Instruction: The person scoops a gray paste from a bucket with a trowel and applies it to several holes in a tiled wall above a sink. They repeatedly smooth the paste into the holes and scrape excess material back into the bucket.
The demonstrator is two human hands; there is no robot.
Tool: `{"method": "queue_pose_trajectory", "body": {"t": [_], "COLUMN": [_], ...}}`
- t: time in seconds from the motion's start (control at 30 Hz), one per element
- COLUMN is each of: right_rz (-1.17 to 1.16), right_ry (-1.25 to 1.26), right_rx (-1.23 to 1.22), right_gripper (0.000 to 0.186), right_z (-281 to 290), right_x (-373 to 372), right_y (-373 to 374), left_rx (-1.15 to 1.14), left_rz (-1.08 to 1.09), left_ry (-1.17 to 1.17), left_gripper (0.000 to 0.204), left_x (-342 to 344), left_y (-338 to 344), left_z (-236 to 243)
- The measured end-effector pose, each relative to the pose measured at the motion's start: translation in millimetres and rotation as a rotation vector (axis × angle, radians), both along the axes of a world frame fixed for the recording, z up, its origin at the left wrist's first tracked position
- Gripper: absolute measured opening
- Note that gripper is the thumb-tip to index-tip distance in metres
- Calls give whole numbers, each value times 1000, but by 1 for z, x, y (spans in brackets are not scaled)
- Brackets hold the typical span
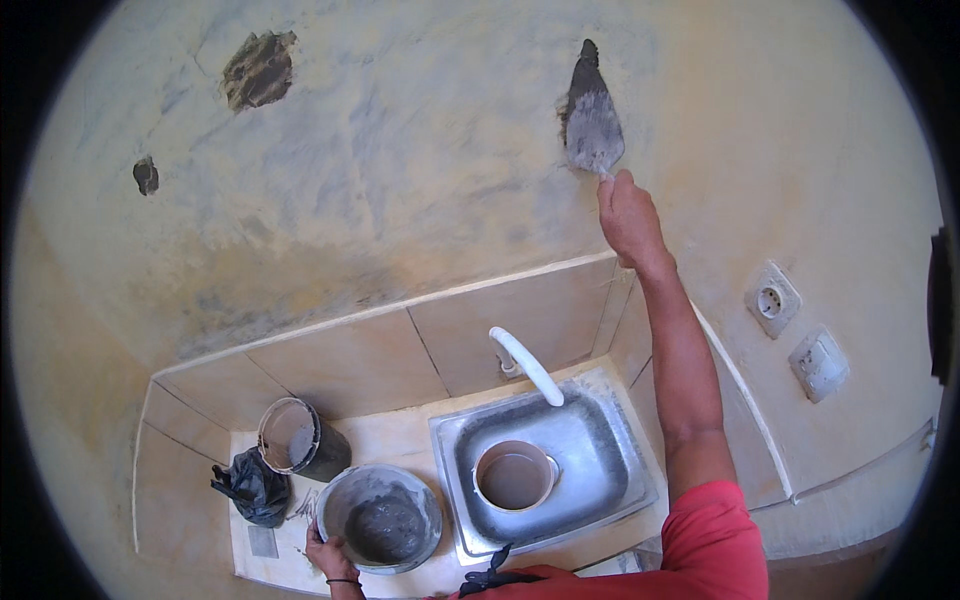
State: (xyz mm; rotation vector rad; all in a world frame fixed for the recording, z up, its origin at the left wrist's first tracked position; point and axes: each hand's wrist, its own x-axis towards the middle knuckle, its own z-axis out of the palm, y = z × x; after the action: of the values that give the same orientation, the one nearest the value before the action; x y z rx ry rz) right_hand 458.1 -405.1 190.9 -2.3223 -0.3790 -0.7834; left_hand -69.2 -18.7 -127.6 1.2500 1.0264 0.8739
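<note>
My right hand (632, 222) is closed round the handle of a trowel (594, 132), arm stretched up to the wall. The trowel's blade lies against a dark patch of wet mortar (588, 62) that fills a hole in the plaster. Down on the counter, my left hand (330, 558) grips the near left rim of a round grey basin (432, 510). Wet grey mortar (388, 528) sits in the bottom of that basin. The trowel's handle is mostly hidden in my fist.
A steel sink (600, 470) holds a pot of murky water (515, 478) below a white curved tap (528, 366). Left of the basin stand a dark bucket (325, 455) and a black plastic bag (258, 488). The wall has a larger hole (260, 72), a smaller hole (146, 176) and a socket (771, 300).
</note>
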Motion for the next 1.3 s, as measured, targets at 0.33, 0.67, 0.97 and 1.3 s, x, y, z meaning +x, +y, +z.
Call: {"method": "queue_pose_trajectory", "body": {"t": [0.33, 0.67, 0.97, 1.3], "right_rz": [228, -30, -97, 111], "right_ry": [163, 58, -55, 1], "right_rx": [354, -39, -40, 236], "right_gripper": [45, 43, 43, 45], "right_z": [37, -7, 26, -18], "right_x": [-28, -21, -8, -10], "right_y": [-9, -5, -10, -1], "left_rx": [45, 36, 35, 26], "left_rz": [-7, -13, -18, -15], "left_ry": [18, 1, 20, 10], "left_gripper": [72, 71, 70, 71], "left_x": [-4, -2, 2, 4], "left_y": [-3, -1, -3, -4], "left_z": [2, 2, 3, 9]}}
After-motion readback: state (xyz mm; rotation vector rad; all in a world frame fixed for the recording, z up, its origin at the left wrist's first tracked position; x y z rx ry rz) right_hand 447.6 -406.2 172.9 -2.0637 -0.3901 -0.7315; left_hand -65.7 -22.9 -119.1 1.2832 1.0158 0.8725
